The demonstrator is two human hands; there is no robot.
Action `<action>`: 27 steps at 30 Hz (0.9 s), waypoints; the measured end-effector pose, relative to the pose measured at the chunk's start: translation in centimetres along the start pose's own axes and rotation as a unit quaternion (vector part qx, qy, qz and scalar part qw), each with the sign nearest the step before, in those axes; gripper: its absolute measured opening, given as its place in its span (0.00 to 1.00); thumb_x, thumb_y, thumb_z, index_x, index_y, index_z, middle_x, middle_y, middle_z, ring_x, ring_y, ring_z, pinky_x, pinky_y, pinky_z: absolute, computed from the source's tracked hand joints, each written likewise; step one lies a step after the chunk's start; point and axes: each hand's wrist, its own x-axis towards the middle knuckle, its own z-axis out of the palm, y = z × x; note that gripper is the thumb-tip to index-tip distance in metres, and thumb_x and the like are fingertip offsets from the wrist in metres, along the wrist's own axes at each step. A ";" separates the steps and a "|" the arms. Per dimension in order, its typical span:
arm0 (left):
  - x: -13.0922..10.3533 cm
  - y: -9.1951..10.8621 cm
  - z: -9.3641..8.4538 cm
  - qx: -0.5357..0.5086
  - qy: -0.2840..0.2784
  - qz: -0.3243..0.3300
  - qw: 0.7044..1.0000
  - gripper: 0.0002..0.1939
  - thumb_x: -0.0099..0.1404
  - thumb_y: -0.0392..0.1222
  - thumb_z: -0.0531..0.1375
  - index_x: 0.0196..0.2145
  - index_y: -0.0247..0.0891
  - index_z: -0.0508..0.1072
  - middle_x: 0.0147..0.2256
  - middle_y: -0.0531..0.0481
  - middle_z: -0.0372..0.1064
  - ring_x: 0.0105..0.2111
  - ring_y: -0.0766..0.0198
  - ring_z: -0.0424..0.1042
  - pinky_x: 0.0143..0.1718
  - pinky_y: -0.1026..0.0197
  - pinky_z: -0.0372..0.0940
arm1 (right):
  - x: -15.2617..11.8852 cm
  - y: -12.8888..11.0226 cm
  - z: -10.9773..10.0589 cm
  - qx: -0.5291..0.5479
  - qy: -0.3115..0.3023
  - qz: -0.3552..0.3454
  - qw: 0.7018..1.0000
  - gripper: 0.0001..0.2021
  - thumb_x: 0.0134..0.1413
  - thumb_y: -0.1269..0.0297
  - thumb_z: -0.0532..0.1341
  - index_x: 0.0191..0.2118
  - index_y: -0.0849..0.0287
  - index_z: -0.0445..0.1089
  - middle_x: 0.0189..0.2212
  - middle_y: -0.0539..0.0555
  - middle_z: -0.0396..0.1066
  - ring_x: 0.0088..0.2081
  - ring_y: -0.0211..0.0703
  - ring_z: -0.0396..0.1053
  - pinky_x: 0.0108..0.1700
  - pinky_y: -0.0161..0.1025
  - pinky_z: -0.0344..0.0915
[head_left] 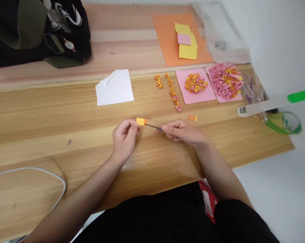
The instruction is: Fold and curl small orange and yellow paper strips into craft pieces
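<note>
My left hand [125, 135] pinches a small yellow-and-orange paper strip [140, 121] by its left end, above the wooden table. My right hand [180, 131] is closed round dark, slender tweezers [153, 126], whose tips reach the orange right end of the strip. Whether the tips grip the paper is too small to tell. Beyond my right hand lies another small orange-and-yellow strip [193, 117]. Farther back, small folded paper pieces stand in a longer row [172, 91] and a shorter row [158, 81].
Pink sheets [190, 98] carry heaps of small paper pieces, an orange heap [196, 83] and a pink heap [225, 81]. Also here: white paper [115, 89], an orange sheet [171, 55], a black bag [41, 30], a green-white cutter [269, 103], a tape roll [271, 123] and a cable [38, 168].
</note>
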 end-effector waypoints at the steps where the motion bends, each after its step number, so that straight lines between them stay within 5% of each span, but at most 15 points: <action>1: 0.0 0.0 0.0 0.000 0.000 -0.002 1.000 0.10 0.60 0.38 0.55 0.22 0.38 0.67 0.19 0.55 0.64 0.20 0.69 0.63 0.24 0.66 0.60 | 0.0 0.0 0.0 -0.002 -0.001 0.002 1.000 0.26 0.54 0.43 0.61 0.40 0.66 0.77 0.17 0.43 0.52 0.18 0.28 0.43 0.19 0.32 0.37; 27: -0.2 -0.2 0.1 0.015 -0.035 0.006 0.999 0.10 0.60 0.39 0.57 0.22 0.37 0.70 0.20 0.54 0.67 0.21 0.69 0.62 0.24 0.66 0.58 | 0.0 -0.3 0.2 -0.036 -0.013 0.000 0.999 0.25 0.56 0.45 0.60 0.40 0.68 0.77 0.17 0.42 0.52 0.18 0.27 0.44 0.20 0.34 0.38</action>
